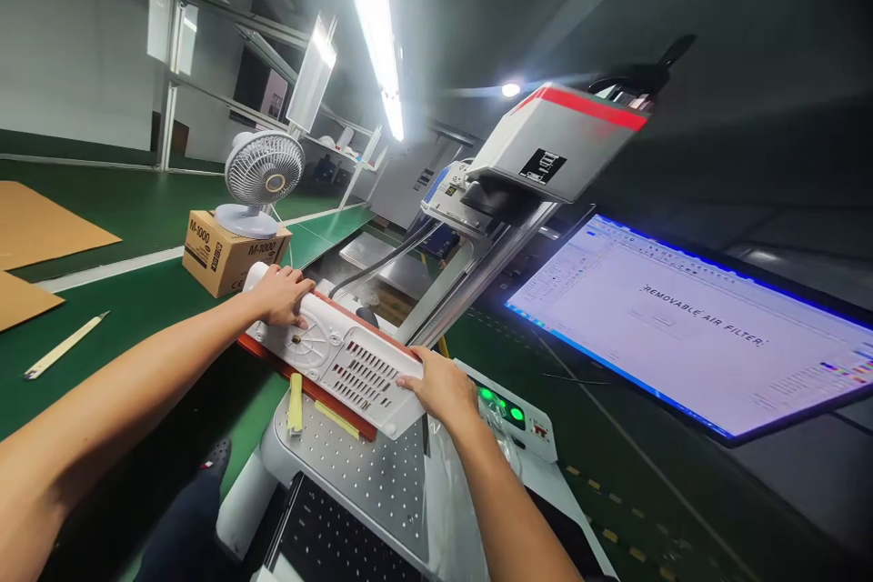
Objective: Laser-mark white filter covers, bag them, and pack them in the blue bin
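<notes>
A white appliance housing (341,355) with vent slots and a round grille pattern lies tilted across the perforated metal worktable. An orange-red edge shows along its long sides. My left hand (281,295) grips its far left end, fingers bent over the top edge. At the other end my right hand (440,384) holds the right corner, with the thumb on the vented face. Just below the housing, a yellow strip (295,405) stands on the perforated plate (382,464). Another yellow strip (336,419) lies along the housing's lower edge.
Above hangs a white and red machine head (559,141) on a metal column (470,277). A monitor (696,327) stands to the right, over a box with green lit buttons (501,405). On the left are a fan (265,173) on a carton (225,264), a utility knife (66,346) and cardboard (47,223).
</notes>
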`<state>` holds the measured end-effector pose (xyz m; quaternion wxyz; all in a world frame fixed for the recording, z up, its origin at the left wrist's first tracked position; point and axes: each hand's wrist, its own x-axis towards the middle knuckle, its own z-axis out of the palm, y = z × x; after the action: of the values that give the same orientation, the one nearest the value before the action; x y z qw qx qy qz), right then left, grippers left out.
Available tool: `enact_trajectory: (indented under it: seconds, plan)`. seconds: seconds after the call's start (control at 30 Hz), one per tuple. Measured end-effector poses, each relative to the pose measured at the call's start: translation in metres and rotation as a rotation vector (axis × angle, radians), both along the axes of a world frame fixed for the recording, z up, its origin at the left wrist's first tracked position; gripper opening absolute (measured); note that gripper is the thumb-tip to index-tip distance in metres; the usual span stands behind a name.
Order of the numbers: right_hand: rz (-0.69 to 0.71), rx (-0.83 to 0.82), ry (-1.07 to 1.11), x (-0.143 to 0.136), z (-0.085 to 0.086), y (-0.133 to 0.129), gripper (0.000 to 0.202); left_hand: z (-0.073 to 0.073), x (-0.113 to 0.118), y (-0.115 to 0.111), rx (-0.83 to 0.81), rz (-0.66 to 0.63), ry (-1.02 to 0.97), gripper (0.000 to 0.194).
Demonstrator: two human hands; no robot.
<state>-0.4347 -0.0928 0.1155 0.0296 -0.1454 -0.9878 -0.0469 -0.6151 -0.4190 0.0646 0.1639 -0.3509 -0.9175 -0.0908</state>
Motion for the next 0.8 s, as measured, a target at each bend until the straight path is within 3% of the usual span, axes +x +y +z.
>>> enact_trajectory:
  seconds: [0.2,0.8]
  plan:
    - [-0.032,-0.012,-0.003,-0.002,0.004,-0.005,0.041,0.000,0.003,0.001,0.012,-0.001,0.017,0.081]
    - [-0.080,-0.027,0.002,-0.002,0.007,-0.017,0.043,0.007,0.002,-0.003,-0.114,-0.002,0.038,0.081]
